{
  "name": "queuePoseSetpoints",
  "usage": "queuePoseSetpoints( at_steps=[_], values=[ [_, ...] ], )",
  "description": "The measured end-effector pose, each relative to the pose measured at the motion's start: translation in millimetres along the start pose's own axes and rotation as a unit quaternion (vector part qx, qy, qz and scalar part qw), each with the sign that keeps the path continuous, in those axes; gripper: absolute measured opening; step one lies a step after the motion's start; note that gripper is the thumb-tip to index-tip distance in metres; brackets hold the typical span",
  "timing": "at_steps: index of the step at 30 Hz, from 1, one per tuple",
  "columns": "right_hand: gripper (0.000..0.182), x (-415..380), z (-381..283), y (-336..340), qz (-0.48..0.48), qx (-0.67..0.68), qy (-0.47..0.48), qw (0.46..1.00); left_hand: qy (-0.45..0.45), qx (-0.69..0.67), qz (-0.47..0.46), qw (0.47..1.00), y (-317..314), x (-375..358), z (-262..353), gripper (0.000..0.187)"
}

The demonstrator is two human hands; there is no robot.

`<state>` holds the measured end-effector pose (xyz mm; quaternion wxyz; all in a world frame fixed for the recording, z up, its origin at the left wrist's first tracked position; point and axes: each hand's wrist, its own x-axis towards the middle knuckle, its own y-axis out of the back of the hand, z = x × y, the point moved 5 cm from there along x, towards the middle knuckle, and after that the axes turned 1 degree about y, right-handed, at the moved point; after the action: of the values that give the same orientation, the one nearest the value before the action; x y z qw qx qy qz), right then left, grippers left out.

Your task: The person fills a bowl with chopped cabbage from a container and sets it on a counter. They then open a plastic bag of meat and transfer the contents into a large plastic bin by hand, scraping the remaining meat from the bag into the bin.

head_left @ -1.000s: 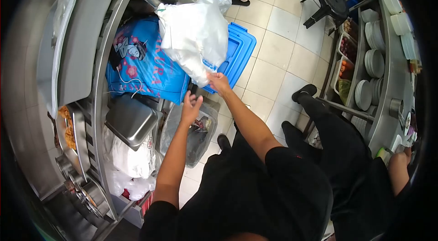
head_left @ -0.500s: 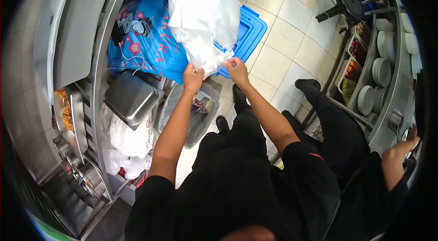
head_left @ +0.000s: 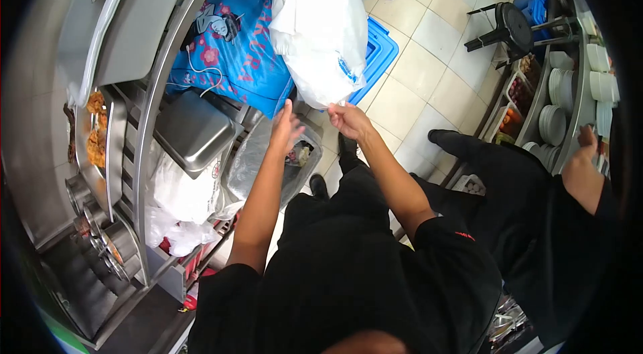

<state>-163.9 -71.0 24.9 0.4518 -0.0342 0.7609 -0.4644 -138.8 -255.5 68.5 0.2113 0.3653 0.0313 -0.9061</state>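
Note:
A white plastic bag point(head_left: 320, 36) with a small blue print near its lower edge lies ahead of me, beside a blue Sakura sack point(head_left: 244, 59) and over part of a blue plastic lid or box point(head_left: 383, 54). My right hand point(head_left: 350, 121) pinches the bag's near edge between thumb and fingers. My left hand point(head_left: 287, 129) is off the bag, just left of its near corner. Its fingers are stretched and slightly blurred, with nothing seen in them. Below that hand stands a bin with a clear plastic liner point(head_left: 258, 160) and some scraps inside.
To the left, a metal rack point(head_left: 143, 119) holds an upturned steel pan point(head_left: 194, 133) and a tray of fried food point(head_left: 97, 129). A co-worker's arm point(head_left: 583, 180) is at the right, by shelves with stacked plates point(head_left: 552, 125). A black stool point(head_left: 514, 29) stands farther off.
My left hand has let go of the white bag's edge and opened. My right hand still pinches it. The view has shifted slightly, and the co-worker's hand has moved up.

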Motion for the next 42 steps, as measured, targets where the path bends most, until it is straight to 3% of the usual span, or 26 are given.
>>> queuePoseSetpoints(
  at_steps=[2, 3, 4, 6, 7, 11, 14, 16, 17, 20, 22, 23, 24, 26, 27, 28, 30, 31, 33, 35, 40, 42],
  values=[
    [0.016, -11, 0, -11, -0.032, -0.03, -0.014, 0.999, 0.24, -0.199, -0.133, 0.941, -31, 9, -35, 0.077],
    [0.015, -18, -1, -14, -0.017, -0.045, -0.014, 0.999, 0.26, -0.269, -0.222, 0.9, -47, 10, -36, 0.065],
    [0.015, -26, -5, -18, -0.015, -0.052, -0.012, 0.998, 0.259, -0.275, -0.227, 0.898, -51, 14, -40, 0.065],
    [0.015, -39, -14, -14, 0.06, -0.133, 0.013, 0.989, 0.142, -0.265, -0.252, 0.92, -59, 16, -31, 0.048],
    [0.016, -40, -18, -3, 0.069, -0.176, 0.025, 0.982, 0.142, -0.3, -0.215, 0.919, -55, 16, -30, 0.026],
    [0.013, -58, -33, -10, 0.05, -0.201, 0.041, 0.977, 0.109, -0.3, -0.144, 0.937, -26, 3, -21, 0.014],
    [0.013, -58, -27, -22, 0.024, -0.19, 0.029, 0.981, 0.047, -0.315, -0.118, 0.941, -7, -8, -11, 0.013],
    [0.013, -45, -21, -21, -0.002, -0.138, 0.032, 0.99, 0.053, -0.339, -0.096, 0.934, 0, -16, -6, 0.012],
    [0.013, -40, -20, -26, -0.026, -0.085, 0.035, 0.995, 0.036, -0.361, -0.113, 0.925, 2, -16, -3, 0.012],
    [0.018, -30, -16, -39, -0.042, -0.128, 0.036, 0.99, -0.002, -0.369, -0.145, 0.918, 11, -15, 1, 0.018],
    [0.018, -33, -11, -52, -0.071, -0.146, 0.034, 0.986, 0.084, -0.302, -0.199, 0.928, 3, -24, 2, 0.037],
    [0.018, -38, -9, -60, -0.1, -0.163, 0.035, 0.981, 0.105, -0.266, -0.234, 0.929, -1, -27, -1, 0.054],
    [0.018, -40, -7, -61, -0.097, -0.165, 0.033, 0.981, 0.107, -0.268, -0.233, 0.929, -3, -29, -2, 0.054],
    [0.023, -45, -3, -69, -0.133, -0.174, 0.031, 0.975, 0.176, -0.275, -0.316, 0.891, -17, -39, -4, 0.063],
    [0.02, -51, -2, -78, -0.085, -0.143, 0.015, 0.986, 0.201, -0.3, -0.329, 0.873, -24, -47, 2, 0.052],
    [0.02, -49, -3, -73, -0.084, -0.145, 0.015, 0.986, 0.201, -0.303, -0.329, 0.872, -30, -44, -3, 0.052],
    [0.02, -49, -2, -72, -0.17, -0.062, -0.034, 0.983, 0.109, -0.42, -0.295, 0.851, -36, -33, -1, 0.035],
    [0.02, -47, 1, -68, -0.17, -0.064, -0.034, 0.983, 0.072, -0.415, -0.246, 0.873, -33, -26, -1, 0.018],
    [0.019, -46, -5, -57, -0.019, -0.191, 0.095, 0.977, 0.049, -0.458, -0.215, 0.861, -22, -14, -6, 0.014],
    [0.019, -39, -8, -38, -0.003, -0.216, 0.088, 0.972, 0.029, -0.508, -0.163, 0.846, -8, -11, -5, 0.008],
    [0.017, -21, 8, -26, 0.025, -0.316, 0.061, 0.947, 0.036, -0.483, -0.17, 0.858, 6, -25, -18, 0.009],
    [0.016, -5, 15, -12, 0.034, -0.424, 0.104, 0.899, 0.036, -0.46, -0.168, 0.871, 9, -24, -28, 0.01]
  ],
)
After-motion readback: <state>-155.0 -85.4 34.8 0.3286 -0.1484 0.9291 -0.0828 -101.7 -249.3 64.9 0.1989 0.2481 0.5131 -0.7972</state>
